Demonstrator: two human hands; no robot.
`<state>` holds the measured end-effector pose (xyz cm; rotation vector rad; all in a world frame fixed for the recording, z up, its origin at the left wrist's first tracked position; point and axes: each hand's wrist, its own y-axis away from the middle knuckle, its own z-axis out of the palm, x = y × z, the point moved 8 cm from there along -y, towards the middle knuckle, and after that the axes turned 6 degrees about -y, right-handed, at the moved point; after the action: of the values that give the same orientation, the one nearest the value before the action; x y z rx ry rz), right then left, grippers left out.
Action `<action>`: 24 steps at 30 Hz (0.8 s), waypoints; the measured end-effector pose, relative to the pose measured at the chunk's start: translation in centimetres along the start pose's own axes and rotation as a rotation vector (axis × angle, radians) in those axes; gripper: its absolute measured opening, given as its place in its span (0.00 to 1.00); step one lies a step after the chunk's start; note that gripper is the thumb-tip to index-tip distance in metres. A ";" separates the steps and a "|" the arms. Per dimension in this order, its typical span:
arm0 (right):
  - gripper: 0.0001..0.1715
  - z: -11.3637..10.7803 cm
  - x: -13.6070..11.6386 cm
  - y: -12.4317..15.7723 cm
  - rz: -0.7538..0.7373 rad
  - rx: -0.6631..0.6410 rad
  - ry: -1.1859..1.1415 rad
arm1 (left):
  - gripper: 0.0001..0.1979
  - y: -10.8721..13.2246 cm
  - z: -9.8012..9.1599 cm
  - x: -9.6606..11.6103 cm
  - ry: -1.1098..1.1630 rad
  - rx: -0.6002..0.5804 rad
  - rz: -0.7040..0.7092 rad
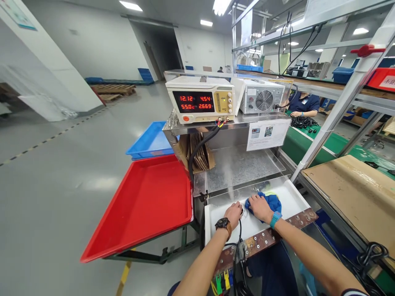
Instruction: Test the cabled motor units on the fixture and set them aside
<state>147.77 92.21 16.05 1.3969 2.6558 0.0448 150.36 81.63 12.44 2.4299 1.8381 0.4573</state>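
Over the white tray (pixel 290 199), my left hand (pixel 233 214) is closed around the end of a black cable (pixel 240 230). The part inside the fingers is mostly hidden. The cable hangs down over the tray's front edge. Close by on the right, my right hand (pixel 261 208) grips a bunched blue cloth (pixel 274 202). Something yellow-green shows behind the cloth. Faint whitish vapour rises above my left hand. Along the tray's front runs a brown strip (pixel 267 238) studded with metal terminals.
A power supply (pixel 200 100) with red digits stands on the metal shelf, beside a grey fan-cooled unit (pixel 263 98). Left are a red tray (pixel 148 197) and a blue tray (pixel 152 139). A slanted white post (pixel 336 115) rises at right. A co-worker (pixel 304 105) sits behind it.
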 end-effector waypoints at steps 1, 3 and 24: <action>0.15 0.0 0.2 0.6 0.014 -0.020 -0.008 | 0.14 0.0 0.0 0.0 0.008 0.003 -0.003; 0.17 0.0 0.8 1.7 0.067 -0.049 -0.017 | 0.14 0.1 0.0 0.0 0.029 0.015 -0.012; 0.27 -0.4 -6.7 -0.6 -0.063 -0.135 -0.022 | 0.15 14.8 -7.2 -2.7 0.556 0.588 -0.277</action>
<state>150.93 86.39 17.10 1.2646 2.6229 0.1964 161.60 73.93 22.09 2.4664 2.8452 0.7069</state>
